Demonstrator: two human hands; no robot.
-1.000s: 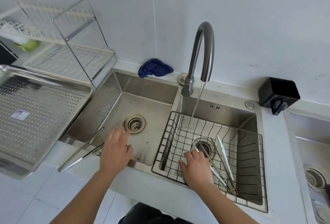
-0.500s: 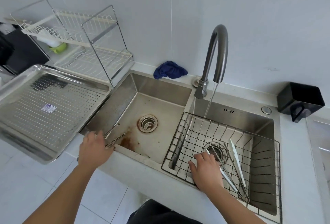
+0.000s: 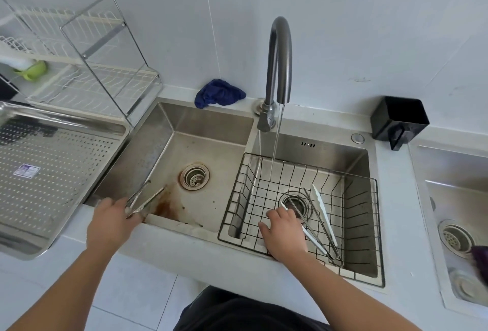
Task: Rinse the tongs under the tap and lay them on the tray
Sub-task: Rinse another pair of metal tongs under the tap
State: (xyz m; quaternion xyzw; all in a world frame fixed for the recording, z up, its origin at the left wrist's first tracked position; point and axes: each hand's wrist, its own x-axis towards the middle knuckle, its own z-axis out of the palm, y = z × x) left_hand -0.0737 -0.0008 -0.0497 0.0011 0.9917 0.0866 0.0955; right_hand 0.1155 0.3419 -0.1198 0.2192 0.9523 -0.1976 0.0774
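Observation:
My left hand (image 3: 111,222) grips the handle end of plain steel tongs (image 3: 146,197) at the front left corner of the left basin (image 3: 206,135); their tips point into the basin. The tap (image 3: 280,61) runs a thin stream of water (image 3: 276,146) into the right basin. A second pair of tongs with white tips (image 3: 323,214) lies in the black wire basket (image 3: 364,225) there. My right hand (image 3: 284,233) rests palm down on the basket floor, over one white-tipped arm. The perforated steel tray (image 3: 52,172) sits on the counter to the left.
A wire dish rack (image 3: 105,66) stands behind the tray. A blue cloth (image 3: 217,93) lies on the ledge by the tap's base. A black container (image 3: 398,119) sits at the back right, and another sink (image 3: 454,212) is at the far right.
My left hand went left from the left basin's middle, closed on the steel tongs lying over the rim, and has drawn them a little into the basin. The right hand stayed in place.

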